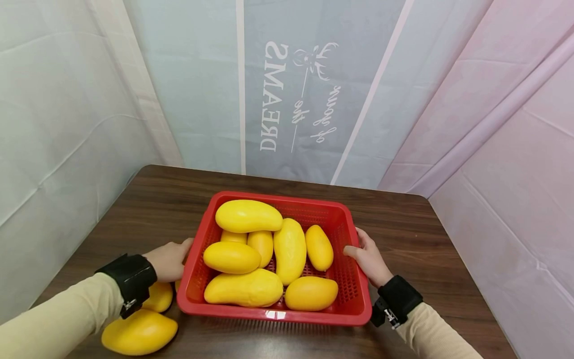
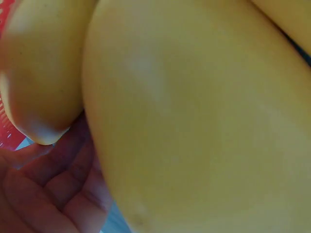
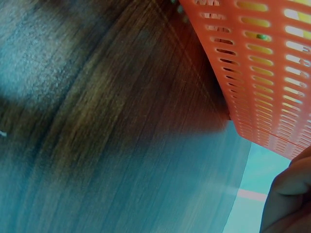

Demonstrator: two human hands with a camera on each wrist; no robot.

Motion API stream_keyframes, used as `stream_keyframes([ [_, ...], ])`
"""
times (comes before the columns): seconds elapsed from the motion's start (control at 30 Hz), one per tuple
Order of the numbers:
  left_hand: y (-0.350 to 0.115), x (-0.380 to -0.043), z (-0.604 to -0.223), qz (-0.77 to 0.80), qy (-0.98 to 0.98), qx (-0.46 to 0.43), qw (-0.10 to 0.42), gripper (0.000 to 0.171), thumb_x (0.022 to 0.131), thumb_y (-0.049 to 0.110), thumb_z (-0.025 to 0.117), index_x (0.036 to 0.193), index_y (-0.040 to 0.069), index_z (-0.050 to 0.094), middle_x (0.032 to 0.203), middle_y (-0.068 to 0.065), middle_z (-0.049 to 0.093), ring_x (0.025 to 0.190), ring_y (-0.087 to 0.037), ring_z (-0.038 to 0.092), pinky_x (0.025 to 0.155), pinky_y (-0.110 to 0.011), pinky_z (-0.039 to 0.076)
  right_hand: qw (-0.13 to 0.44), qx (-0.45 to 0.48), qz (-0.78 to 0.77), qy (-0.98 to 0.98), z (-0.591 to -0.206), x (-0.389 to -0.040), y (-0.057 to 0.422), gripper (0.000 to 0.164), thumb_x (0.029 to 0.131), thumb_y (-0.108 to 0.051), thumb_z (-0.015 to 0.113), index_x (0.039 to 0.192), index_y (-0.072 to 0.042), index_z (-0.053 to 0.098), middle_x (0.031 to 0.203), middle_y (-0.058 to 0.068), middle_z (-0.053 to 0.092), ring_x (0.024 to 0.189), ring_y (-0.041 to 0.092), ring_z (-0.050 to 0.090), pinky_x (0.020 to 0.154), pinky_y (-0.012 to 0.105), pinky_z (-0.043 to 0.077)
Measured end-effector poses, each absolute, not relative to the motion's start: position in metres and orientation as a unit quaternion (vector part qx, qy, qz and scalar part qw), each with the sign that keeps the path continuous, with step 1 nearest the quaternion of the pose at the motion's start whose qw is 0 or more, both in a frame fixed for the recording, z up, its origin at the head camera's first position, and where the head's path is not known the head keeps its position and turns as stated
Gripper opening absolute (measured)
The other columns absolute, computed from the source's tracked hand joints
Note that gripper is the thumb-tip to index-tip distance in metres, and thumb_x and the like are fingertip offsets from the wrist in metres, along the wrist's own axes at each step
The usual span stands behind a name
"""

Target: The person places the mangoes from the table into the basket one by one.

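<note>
Both hands hold a red plastic basket (image 1: pixel 323 319) with slotted walls, one at each short side. My left hand (image 1: pixel 167 260) is at the left rim, its fingertips hidden under the edge. On the right, the thumb of my right hand (image 1: pixel 369 260) lies over the rim while the fingers are outside the wall. Inside lie several yellow mangoes (image 1: pixel 290 252), some long and pale, others smaller and more orange, partly stacked on the left. Close below my left wrist, more mangoes (image 1: pixel 140 332) rest on the table; one large mango (image 2: pixel 194 116) fills most of the left wrist view.
Dark wood-grain table (image 1: pixel 403 239) with rounded far corners carries everything. Behind it hangs a grey-blue curtain (image 1: pixel 202 75) with mirrored white lettering; pale fabric (image 1: pixel 58 124) closes off the left, pinkish fabric (image 1: pixel 506 164) the right. Black straps (image 1: pixel 130 279) circle both wrists.
</note>
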State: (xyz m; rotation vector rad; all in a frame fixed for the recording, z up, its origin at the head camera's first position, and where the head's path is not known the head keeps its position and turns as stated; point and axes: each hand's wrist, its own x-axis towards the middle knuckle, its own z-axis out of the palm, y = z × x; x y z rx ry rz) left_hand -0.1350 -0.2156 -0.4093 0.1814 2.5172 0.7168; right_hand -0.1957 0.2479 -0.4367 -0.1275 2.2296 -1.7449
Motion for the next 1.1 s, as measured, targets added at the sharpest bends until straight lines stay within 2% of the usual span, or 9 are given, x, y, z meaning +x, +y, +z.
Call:
stream_keyframes([
  [0.33,-0.2146,-0.1346,-0.4077,0.297,0.915,0.057,0.267,0.082,0.083,0.041,0.073,0.143,0.0,0.034,0.084,-0.002,0.068,0.069,-0.016,0.063,0.067,-0.033,0.053,0.152,-0.046,-0.611,0.776,-0.4373,-0.1965,0.2485,0.065,0.094,-0.003,0.048,0.153,-0.003,0.021,0.141,0.031,0.046,0.107,0.035,0.068,0.083,0.048,0.058],
  [0.67,-0.2147,-0.1341,-0.4075,0.291,0.926,0.058,0.236,0.085,0.083,0.041,0.073,0.145,0.0,0.031,0.091,-0.005,0.068,0.07,-0.016,0.064,0.067,-0.033,0.054,0.151,-0.045,-0.611,0.776,-0.4378,-0.1964,0.2488,0.064,0.094,-0.003,0.049,0.153,-0.003,0.022,0.14,0.031,0.046,0.106,0.034,0.068,0.082,0.048,0.059],
  [0.97,-0.2167,-0.1371,-0.4087,0.292,0.933,0.075,0.198,0.085,0.081,0.037,0.075,0.146,0.003,0.032,0.106,-0.014,0.061,0.086,-0.022,0.059,0.074,-0.038,0.053,0.152,-0.043,-0.612,0.775,-0.4379,-0.1965,0.2484,0.066,0.093,-0.002,0.049,0.153,-0.003,0.021,0.141,0.031,0.046,0.107,0.035,0.068,0.082,0.048,0.059],
  [1.1,-0.2172,-0.1383,-0.4089,0.282,0.938,0.069,0.189,0.087,0.081,0.038,0.075,0.147,-0.002,0.033,0.113,-0.02,0.058,0.094,-0.028,0.056,0.079,-0.045,0.054,0.152,-0.045,-0.612,0.775,-0.4381,-0.1967,0.2486,0.066,0.093,-0.002,0.049,0.153,-0.002,0.021,0.14,0.031,0.046,0.108,0.036,0.068,0.082,0.049,0.058],
])
